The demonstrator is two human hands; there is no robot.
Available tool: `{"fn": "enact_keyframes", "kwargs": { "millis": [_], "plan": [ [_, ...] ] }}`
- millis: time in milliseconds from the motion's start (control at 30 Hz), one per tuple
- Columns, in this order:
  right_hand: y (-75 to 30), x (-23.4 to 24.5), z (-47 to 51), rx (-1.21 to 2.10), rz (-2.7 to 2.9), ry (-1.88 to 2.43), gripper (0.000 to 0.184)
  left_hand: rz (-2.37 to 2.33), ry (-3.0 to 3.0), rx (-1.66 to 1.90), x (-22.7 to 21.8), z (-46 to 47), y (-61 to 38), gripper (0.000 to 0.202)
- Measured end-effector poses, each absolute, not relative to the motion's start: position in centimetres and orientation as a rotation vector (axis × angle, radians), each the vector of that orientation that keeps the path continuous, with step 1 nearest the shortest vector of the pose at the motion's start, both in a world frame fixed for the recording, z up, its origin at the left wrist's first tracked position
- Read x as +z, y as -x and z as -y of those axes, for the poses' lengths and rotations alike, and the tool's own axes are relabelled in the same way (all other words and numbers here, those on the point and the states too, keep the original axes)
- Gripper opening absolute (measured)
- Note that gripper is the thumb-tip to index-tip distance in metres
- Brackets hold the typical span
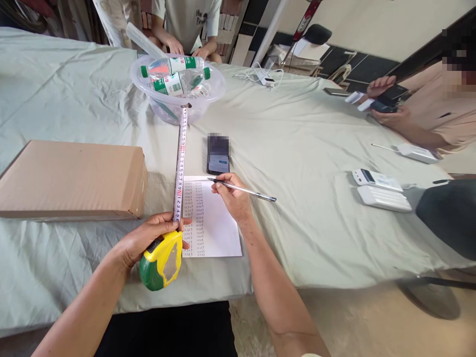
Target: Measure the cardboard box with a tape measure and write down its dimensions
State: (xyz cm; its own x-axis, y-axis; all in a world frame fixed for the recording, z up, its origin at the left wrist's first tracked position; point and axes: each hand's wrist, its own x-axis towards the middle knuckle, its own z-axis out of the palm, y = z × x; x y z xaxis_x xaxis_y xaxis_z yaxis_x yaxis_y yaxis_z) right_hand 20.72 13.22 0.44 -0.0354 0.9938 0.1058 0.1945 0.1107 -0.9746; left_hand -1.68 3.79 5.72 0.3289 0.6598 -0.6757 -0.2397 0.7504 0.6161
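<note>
My left hand (148, 238) is closed round a yellow and green tape measure (161, 260) at the table's near edge. Its white tape blade (181, 158) runs away from me, and its tip rests against a clear plastic bowl (174, 106) holding water bottles (173, 74). My right hand (230, 196) pinches a silver pen (245, 190), with the pen tip on a white sheet of paper (213, 223) covered in columns of handwritten numbers. A dark phone (218, 153) lies just beyond the paper.
A brown cardboard box (74, 178) sits left of the tape. White handheld devices (379, 188) lie to the right. A person across the table rests hands near the bowl; another person at right holds a phone. A power strip (266, 77) with cables lies at the back.
</note>
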Motion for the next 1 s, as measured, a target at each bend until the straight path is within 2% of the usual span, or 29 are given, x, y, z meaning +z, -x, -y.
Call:
{"fn": "enact_keyframes", "kwargs": {
  "millis": [133,233,400,533,700,1000],
  "plan": [
    [-20.6,0.3,-13.5,0.979,1.595,1.269,0.016,-1.123,-0.447,0.606,6.0,-3.9,1.6,0.021],
    [-21.0,0.0,-14.0,0.923,1.633,1.345,0.019,-1.155,-0.438,0.587,6.3,-3.9,1.4,0.028],
    [-21.6,-0.5,-14.6,0.846,1.612,1.407,0.027,-1.148,-0.432,0.611,6.2,-4.0,1.4,0.028],
    [-21.6,-0.4,-14.3,0.808,1.546,1.348,0.025,-1.120,-0.423,0.610,5.7,-4.0,1.5,0.032],
    [-21.4,1.0,-13.5,0.931,1.399,1.327,0.019,-1.074,-0.443,0.615,5.6,-4.0,1.6,0.028],
    [-20.3,2.9,-15.0,1.094,1.530,1.524,0.008,-1.076,-0.441,0.604,5.8,-4.0,1.7,0.024]
  ]
}}
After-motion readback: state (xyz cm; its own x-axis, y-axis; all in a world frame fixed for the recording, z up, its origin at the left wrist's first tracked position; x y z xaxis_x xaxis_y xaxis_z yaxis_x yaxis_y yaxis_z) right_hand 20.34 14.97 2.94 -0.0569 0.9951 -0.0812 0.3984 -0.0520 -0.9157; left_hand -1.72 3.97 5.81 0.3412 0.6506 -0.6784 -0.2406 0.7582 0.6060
